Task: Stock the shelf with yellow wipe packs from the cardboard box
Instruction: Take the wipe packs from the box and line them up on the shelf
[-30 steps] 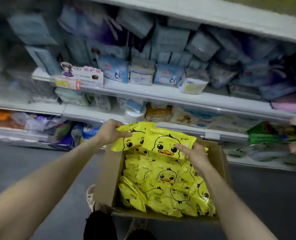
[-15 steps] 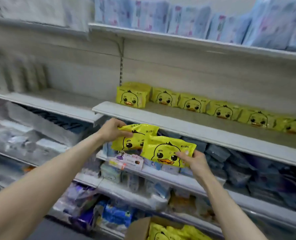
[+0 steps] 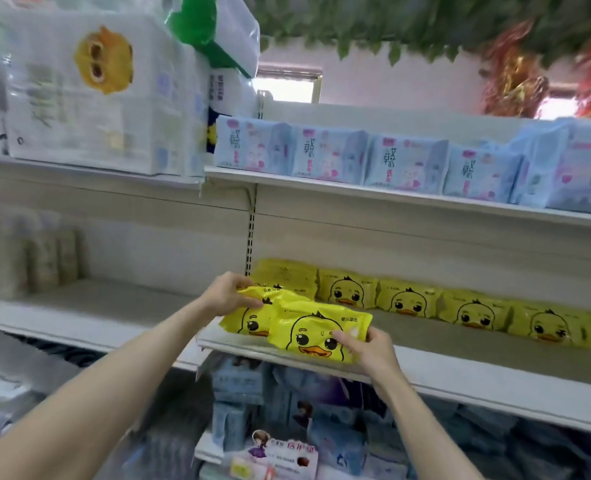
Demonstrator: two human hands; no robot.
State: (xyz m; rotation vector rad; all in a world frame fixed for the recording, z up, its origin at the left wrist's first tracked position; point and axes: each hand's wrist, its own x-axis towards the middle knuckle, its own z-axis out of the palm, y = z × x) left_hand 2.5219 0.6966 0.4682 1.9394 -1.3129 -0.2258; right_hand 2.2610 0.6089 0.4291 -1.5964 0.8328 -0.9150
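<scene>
Pinches one yellow pack [image 3: 242, 319] in the left grip [image 3: 226, 296], a second pack [image 3: 308, 332] in the right grip [image 3: 373, 345]. Poises both at the shelf [image 3: 467, 365] front.

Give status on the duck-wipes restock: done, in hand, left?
Done: a row of yellow packs stands along the shelf back. In hand: left hand holds one pack, right hand a second pack, over the front edge. Left: setting both down; box out of view, remainder unknown.
</scene>
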